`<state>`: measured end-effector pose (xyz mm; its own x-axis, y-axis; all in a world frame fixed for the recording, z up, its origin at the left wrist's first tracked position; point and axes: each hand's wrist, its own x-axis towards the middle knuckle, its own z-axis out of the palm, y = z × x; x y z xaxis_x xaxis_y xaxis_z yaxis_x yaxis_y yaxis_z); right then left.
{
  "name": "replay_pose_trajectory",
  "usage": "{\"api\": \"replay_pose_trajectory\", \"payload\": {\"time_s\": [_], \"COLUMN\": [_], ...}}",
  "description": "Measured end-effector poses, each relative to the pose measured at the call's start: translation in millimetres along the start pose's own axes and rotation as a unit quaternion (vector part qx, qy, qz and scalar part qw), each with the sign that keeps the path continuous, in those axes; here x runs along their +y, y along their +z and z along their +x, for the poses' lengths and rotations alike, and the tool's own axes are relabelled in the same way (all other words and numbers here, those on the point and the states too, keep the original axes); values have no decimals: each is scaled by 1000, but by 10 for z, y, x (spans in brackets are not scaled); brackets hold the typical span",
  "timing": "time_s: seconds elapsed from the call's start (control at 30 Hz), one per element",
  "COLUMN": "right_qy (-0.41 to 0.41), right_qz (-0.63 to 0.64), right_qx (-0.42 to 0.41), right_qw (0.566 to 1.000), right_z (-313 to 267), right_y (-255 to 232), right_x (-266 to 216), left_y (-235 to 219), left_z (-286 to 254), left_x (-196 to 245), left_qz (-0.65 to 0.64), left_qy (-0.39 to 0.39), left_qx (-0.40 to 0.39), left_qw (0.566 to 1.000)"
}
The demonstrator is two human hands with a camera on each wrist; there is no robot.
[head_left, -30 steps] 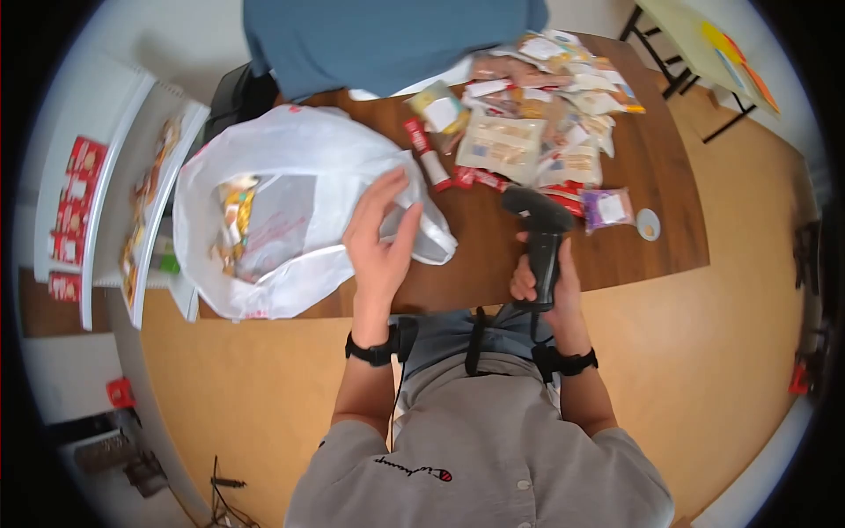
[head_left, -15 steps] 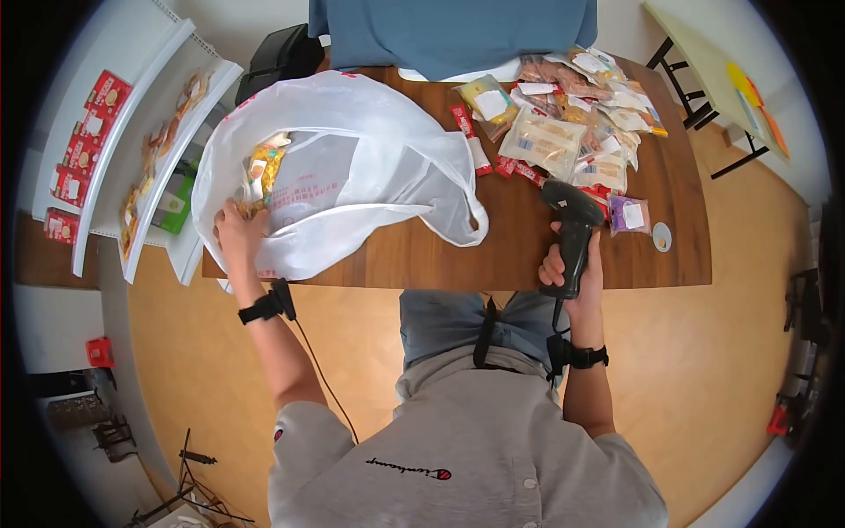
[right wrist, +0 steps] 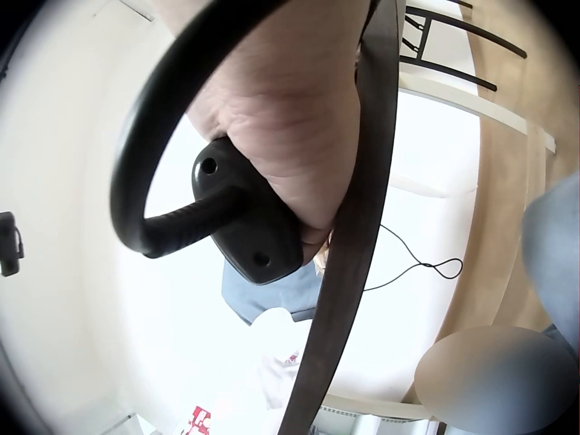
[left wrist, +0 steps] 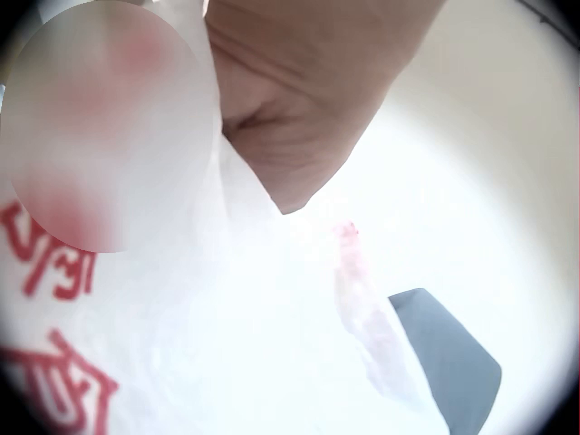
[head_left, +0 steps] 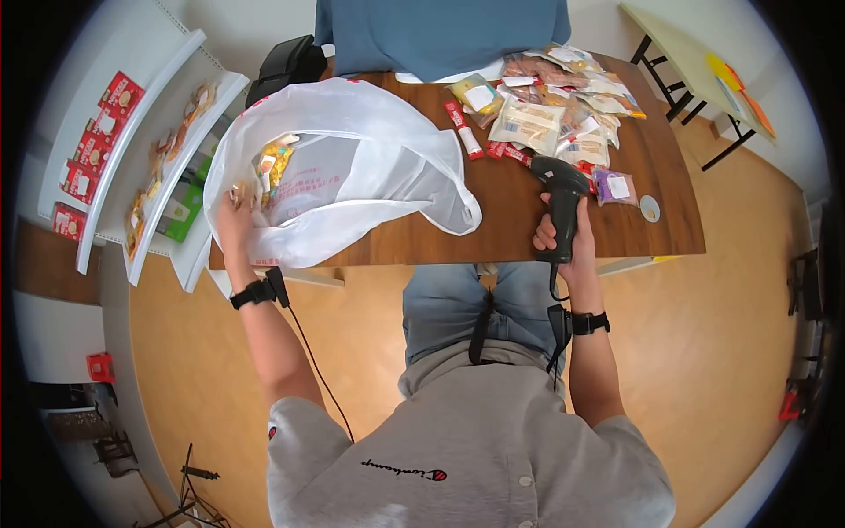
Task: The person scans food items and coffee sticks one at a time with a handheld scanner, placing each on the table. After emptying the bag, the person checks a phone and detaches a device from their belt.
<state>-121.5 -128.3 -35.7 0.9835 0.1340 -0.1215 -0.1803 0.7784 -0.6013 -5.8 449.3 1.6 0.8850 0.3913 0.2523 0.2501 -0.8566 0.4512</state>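
Note:
At the left side of the white plastic bag (head_left: 352, 233), my left hand (head_left: 234, 227) reaches over the rim and grips a small clear snack packet (head_left: 244, 191), blurred at the fingers. A yellow packet (head_left: 276, 167) lies deeper inside the bag. In the left wrist view the bag's wall (left wrist: 181, 308) with red print covers my fingers, leaving mainly the palm side of the hand (left wrist: 290, 100). My right hand (head_left: 572, 236) holds a black barcode scanner (head_left: 561, 198) by its handle at the table's front edge, head upward. Its handle base and cable (right wrist: 245, 217) show in the right wrist view.
Several food packets (head_left: 528, 123) are heaped at the table's back right, with a red stick pack (head_left: 464, 130), a purple packet (head_left: 614, 187) and a round disc (head_left: 650, 209) near them. Left of the table (head_left: 502, 211) stands a shelf (head_left: 189, 123) bearing red boxes and packets.
My left hand has gone from above the bag's right part to its left rim and taken hold of a packet, then shifted slightly left. My right hand keeps holding the scanner.

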Motion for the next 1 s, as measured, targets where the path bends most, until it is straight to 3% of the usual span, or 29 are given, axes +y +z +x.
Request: {"api": "replay_pose_trajectory", "payload": {"time_s": [0.07,0.13,0.17,0.2,0.23,0.3,0.37,0.43,0.53,0.73,0.9,1.0], "right_qy": [-2,0,-11,-4,3,-3,9,5,4,8,16,15], "right_qz": [1,-3,-5,-2,0,6,7,14,14,17,-171,-238], "right_qx": [-1,-3,-1,-8,-14,-11,-3,0,-6,-2,58,28], "right_qw": [1000,1000,1000,1000,1000,1000,1000,1000,1000,1000,983,971], "right_z": [-3,-7,-3,3,8,10,-4,-2,-27,-45,-237,-406], "right_y": [6,0,-9,-22,-40,-63,-46,-61,-39,19,276,459], "right_x": [2,-3,-2,2,5,11,4,10,-5,9,28,31], "left_y": [-40,-129,-95,-47,26,315,633,990,1234,1401,1455,1438], "left_z": [-48,-423,-542,-659,-762,-945,-1168,-1326,-1604,-1997,-2050,-2068], "left_x": [114,595,787,970,1162,1545,1992,2350,2743,2749,2747,2753], "left_qz": [-28,-262,-268,-373,-473,-696,-775,-792,-767,-724,-727,-716], "left_qy": [-10,16,25,16,6,-47,-86,-135,-115,-128,-91,-82], "left_qx": [-18,-9,-11,-35,-61,-166,-247,-310,-331,-338,-306,-316], "left_qw": [999,965,963,927,879,697,575,509,537,588,608,617]}}
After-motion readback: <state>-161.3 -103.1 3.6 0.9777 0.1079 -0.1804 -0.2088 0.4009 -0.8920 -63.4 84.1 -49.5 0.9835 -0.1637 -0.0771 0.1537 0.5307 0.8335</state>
